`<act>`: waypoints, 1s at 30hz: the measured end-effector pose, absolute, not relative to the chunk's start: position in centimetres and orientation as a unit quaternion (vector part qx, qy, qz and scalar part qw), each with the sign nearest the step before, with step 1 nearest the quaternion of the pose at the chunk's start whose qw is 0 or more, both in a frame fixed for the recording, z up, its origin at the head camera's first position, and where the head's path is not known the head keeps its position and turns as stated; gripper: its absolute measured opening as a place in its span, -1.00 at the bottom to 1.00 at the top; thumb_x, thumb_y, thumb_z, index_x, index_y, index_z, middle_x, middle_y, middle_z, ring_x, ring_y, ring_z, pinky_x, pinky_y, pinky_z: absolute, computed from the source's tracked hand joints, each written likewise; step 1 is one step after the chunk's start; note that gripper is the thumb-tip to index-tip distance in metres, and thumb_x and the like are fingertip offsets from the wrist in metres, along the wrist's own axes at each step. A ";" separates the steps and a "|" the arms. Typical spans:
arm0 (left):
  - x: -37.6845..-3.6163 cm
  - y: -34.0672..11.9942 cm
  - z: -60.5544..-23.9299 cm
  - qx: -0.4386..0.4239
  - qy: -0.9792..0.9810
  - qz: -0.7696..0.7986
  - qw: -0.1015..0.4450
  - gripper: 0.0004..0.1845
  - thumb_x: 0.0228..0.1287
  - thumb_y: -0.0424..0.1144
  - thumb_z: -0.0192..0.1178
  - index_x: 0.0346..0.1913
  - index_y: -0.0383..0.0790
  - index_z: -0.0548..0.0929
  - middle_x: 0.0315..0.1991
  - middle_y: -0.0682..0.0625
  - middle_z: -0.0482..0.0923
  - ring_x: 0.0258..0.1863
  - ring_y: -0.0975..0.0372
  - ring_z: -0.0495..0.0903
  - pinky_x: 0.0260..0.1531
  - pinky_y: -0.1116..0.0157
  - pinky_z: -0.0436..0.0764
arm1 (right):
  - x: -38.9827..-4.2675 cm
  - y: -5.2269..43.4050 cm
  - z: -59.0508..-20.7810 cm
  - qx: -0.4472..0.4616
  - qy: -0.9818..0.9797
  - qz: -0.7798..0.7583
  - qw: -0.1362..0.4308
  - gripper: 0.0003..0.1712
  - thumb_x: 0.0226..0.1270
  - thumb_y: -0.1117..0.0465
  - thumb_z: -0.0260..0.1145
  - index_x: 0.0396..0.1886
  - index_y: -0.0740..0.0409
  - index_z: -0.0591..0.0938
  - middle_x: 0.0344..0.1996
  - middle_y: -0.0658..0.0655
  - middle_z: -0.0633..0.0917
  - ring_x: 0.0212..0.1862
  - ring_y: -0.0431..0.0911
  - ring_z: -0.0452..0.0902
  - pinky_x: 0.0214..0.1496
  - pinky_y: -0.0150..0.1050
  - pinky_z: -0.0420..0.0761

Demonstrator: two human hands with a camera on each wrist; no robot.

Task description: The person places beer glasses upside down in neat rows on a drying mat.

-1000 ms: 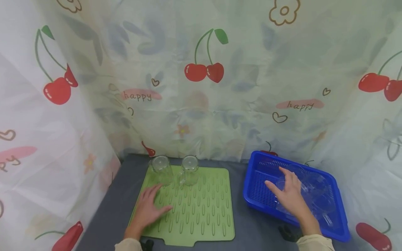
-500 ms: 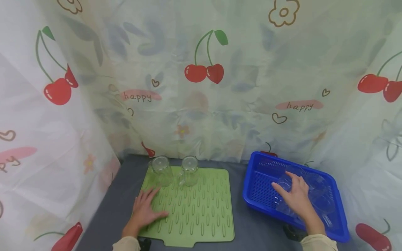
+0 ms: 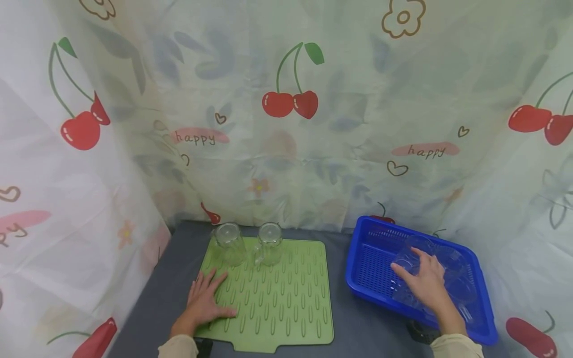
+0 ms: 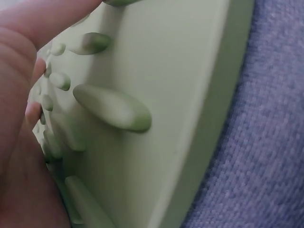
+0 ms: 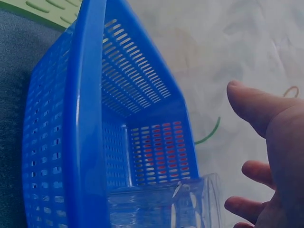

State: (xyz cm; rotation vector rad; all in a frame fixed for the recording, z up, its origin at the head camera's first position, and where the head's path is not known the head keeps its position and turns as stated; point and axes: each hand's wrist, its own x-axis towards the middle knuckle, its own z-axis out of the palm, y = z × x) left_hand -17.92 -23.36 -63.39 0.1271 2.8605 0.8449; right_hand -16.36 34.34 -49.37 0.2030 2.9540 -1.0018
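My left hand (image 3: 206, 303) rests on the left side of a green ridged drying mat (image 3: 286, 293), fingers spread and thumb out to the right. Just beyond its fingertips a clear glass mug (image 3: 230, 246) stands upside down, and a second upturned glass mug (image 3: 270, 246) is to its right. My right hand (image 3: 427, 283) hovers over a blue slotted basket (image 3: 353, 258), thumb and fingers apart. Under it lie several clear glass mugs (image 3: 461, 291), partly hidden by the hand. In the right wrist view one glass (image 5: 161, 204) shows inside the basket, below and left of the thumb.
A dark grey cloth (image 3: 340, 318) covers the table under the mat and basket. Behind and at both sides hang pale curtains (image 3: 286, 169) with cherry prints, close to the table's back edge and the basket's far side.
My right hand has moved right, further over the glasses in the basket. My left hand has slid slightly left and down on the mat, away from the upturned mugs.
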 end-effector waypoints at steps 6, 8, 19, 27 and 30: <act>-17.8 -23.4 -63.0 0.044 0.954 0.284 0.087 0.30 -0.33 0.41 0.58 0.57 0.01 0.29 0.65 -0.28 -0.08 0.61 -0.36 -0.30 0.50 -0.39 -0.24 | -16.3 34.7 -50.0 0.046 0.953 -0.300 -0.005 0.11 0.43 -0.24 0.29 0.56 0.45 0.05 0.45 0.68 0.08 0.49 0.63 -0.24 0.39 0.62 -0.24; -17.9 -23.4 -63.2 0.046 0.953 0.289 0.084 0.30 -0.33 0.42 0.57 0.57 -0.01 0.30 0.65 -0.29 -0.07 0.61 -0.37 -0.29 0.50 -0.38 -0.24 | -16.2 34.7 -50.0 0.047 0.955 -0.294 0.002 0.11 0.42 -0.23 0.30 0.56 0.45 0.06 0.47 0.67 0.06 0.48 0.62 -0.21 0.39 0.61 -0.22; -18.2 -23.6 -64.3 0.044 0.951 0.299 0.068 0.33 -0.38 0.48 0.54 0.56 0.01 0.31 0.65 -0.27 -0.06 0.61 -0.36 -0.28 0.49 -0.38 -0.25 | -15.9 35.0 -49.9 0.047 0.964 -0.261 0.027 -0.10 0.36 -0.06 0.39 0.48 0.39 0.28 0.40 0.66 0.20 0.40 0.64 -0.06 0.30 0.59 0.01; -17.9 -23.5 -63.9 0.046 0.951 0.300 0.063 0.34 -0.39 0.51 0.52 0.57 0.04 0.30 0.65 -0.25 -0.06 0.62 -0.35 -0.30 0.52 -0.35 -0.27 | -15.6 34.9 -50.0 0.022 0.968 -0.250 0.032 -0.36 0.22 0.29 0.38 0.32 0.33 0.50 0.35 0.62 0.29 0.36 0.62 -0.02 0.26 0.59 0.05; -17.8 -23.5 -64.1 0.047 0.951 0.300 0.064 0.32 -0.36 0.49 0.53 0.57 0.02 0.30 0.65 -0.26 -0.06 0.61 -0.36 -0.30 0.51 -0.37 -0.26 | -15.5 34.8 -49.9 0.021 0.969 -0.246 0.035 -0.35 0.20 0.33 0.37 0.32 0.33 0.49 0.35 0.62 0.29 0.36 0.62 -0.02 0.26 0.59 0.06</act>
